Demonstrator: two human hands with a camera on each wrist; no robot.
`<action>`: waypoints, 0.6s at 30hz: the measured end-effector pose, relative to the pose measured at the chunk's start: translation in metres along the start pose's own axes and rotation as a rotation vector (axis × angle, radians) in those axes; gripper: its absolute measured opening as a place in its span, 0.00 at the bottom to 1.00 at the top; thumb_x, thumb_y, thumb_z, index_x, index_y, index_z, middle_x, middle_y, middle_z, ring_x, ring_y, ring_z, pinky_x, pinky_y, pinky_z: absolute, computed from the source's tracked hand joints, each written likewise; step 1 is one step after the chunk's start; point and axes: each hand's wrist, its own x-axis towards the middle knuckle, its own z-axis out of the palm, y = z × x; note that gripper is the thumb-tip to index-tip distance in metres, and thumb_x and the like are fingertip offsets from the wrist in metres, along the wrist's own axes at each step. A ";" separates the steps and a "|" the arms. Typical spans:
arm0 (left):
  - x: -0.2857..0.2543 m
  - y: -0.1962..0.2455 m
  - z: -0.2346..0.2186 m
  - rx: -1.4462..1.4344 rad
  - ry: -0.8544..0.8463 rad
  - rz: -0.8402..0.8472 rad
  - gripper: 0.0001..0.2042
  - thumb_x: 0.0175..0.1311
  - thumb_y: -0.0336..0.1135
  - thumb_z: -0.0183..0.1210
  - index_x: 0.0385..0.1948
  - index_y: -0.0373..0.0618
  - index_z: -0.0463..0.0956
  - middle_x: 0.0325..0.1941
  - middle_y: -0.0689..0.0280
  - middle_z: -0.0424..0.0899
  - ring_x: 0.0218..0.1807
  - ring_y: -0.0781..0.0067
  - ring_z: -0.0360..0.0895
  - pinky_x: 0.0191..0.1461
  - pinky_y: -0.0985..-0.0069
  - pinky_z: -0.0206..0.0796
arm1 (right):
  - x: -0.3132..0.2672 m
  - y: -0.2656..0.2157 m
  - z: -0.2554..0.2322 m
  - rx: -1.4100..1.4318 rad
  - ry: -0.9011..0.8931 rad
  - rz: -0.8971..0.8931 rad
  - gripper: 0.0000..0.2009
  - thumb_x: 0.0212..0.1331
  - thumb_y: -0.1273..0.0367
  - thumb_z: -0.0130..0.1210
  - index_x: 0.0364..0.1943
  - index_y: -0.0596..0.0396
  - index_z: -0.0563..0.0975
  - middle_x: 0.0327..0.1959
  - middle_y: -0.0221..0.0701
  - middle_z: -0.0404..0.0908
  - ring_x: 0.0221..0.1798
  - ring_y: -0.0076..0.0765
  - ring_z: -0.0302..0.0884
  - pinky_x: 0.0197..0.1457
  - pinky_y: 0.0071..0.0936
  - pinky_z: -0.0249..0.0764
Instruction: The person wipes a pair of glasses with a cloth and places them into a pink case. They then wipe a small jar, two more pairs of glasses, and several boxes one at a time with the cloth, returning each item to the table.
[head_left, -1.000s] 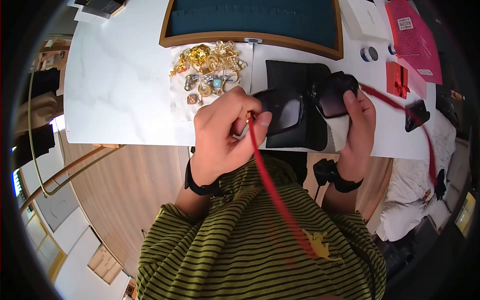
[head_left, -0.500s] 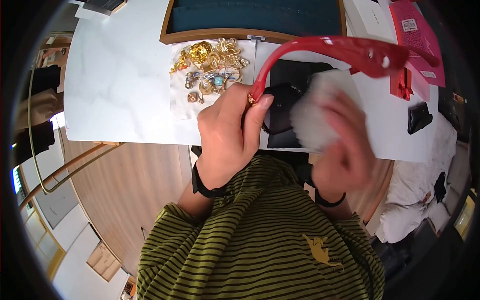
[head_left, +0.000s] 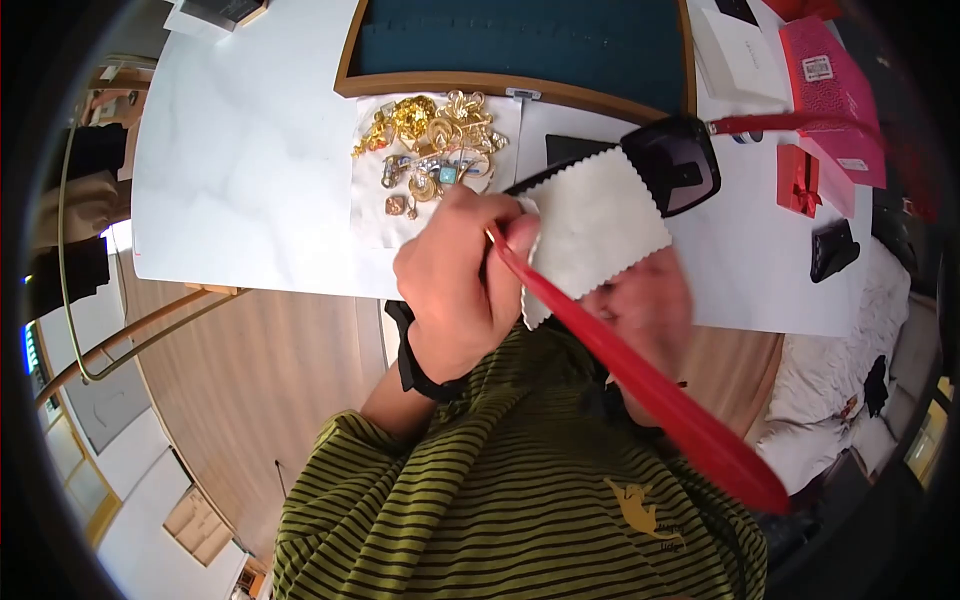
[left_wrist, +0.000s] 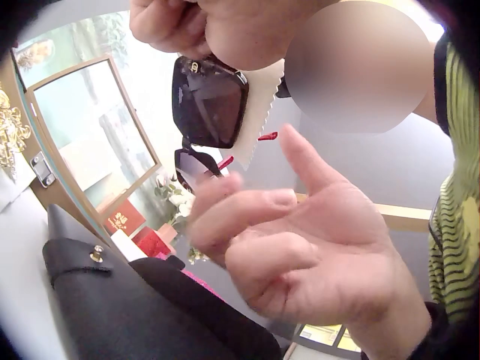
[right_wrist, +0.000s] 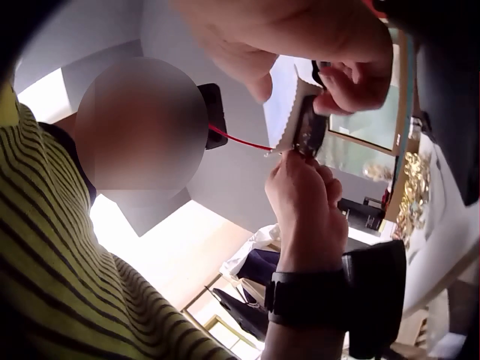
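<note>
My left hand [head_left: 455, 265] pinches a pair of black sunglasses [head_left: 688, 165] near the hinge of one red temple [head_left: 640, 385], which points toward my body. The other red temple sticks out to the right. A white zigzag-edged cleaning cloth [head_left: 600, 220] covers the nearer lens, its corner right at my left fingertips. Just below the cloth is my right hand [head_left: 655, 310], blurred. In the left wrist view this right hand [left_wrist: 322, 255] holds nothing, thumb raised and fingers loosely bent, apart from the dark lens [left_wrist: 214, 105].
Gold jewelry [head_left: 430, 130] is heaped on a white sheet, before a wooden box [head_left: 430, 83] with dark lining. A black snap pouch [left_wrist: 150, 300] lies under the hands. To the right are a red gift box [head_left: 797, 180], a pink bag [head_left: 838, 95] and a small black item [head_left: 833, 250].
The sunglasses were turned in my left hand, the red temple swinging up and then back down. My right hand left the frame, brought up the cloth, and is now below it.
</note>
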 end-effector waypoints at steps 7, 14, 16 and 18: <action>-0.018 0.009 0.014 0.008 -0.225 0.126 0.10 0.50 0.30 0.61 0.33 0.39 0.74 0.28 0.62 0.74 0.22 0.65 0.74 0.22 0.73 0.65 | 0.018 0.005 0.026 0.059 0.060 -0.140 0.10 0.61 0.77 0.49 0.46 0.63 0.72 0.41 0.31 0.77 0.41 0.23 0.75 0.44 0.19 0.71; -0.018 0.003 0.011 -0.025 -0.277 0.107 0.12 0.49 0.30 0.61 0.35 0.39 0.73 0.30 0.61 0.73 0.24 0.65 0.74 0.22 0.73 0.66 | 0.029 0.003 0.016 -0.007 0.159 -0.165 0.09 0.58 0.77 0.49 0.43 0.63 0.74 0.41 0.34 0.78 0.36 0.20 0.74 0.36 0.17 0.70; -0.015 0.002 0.009 -0.032 -0.273 0.110 0.12 0.49 0.29 0.61 0.35 0.39 0.72 0.30 0.61 0.73 0.23 0.65 0.74 0.22 0.73 0.66 | 0.029 -0.001 0.014 -0.038 0.050 -0.106 0.09 0.56 0.78 0.50 0.42 0.64 0.74 0.41 0.35 0.78 0.31 0.19 0.73 0.28 0.15 0.67; -0.015 0.001 0.009 -0.021 -0.273 0.116 0.12 0.49 0.29 0.61 0.35 0.39 0.72 0.30 0.61 0.73 0.24 0.64 0.74 0.22 0.72 0.66 | 0.029 -0.002 0.015 -0.041 0.039 -0.058 0.09 0.55 0.79 0.52 0.41 0.65 0.74 0.38 0.34 0.79 0.28 0.18 0.73 0.21 0.14 0.64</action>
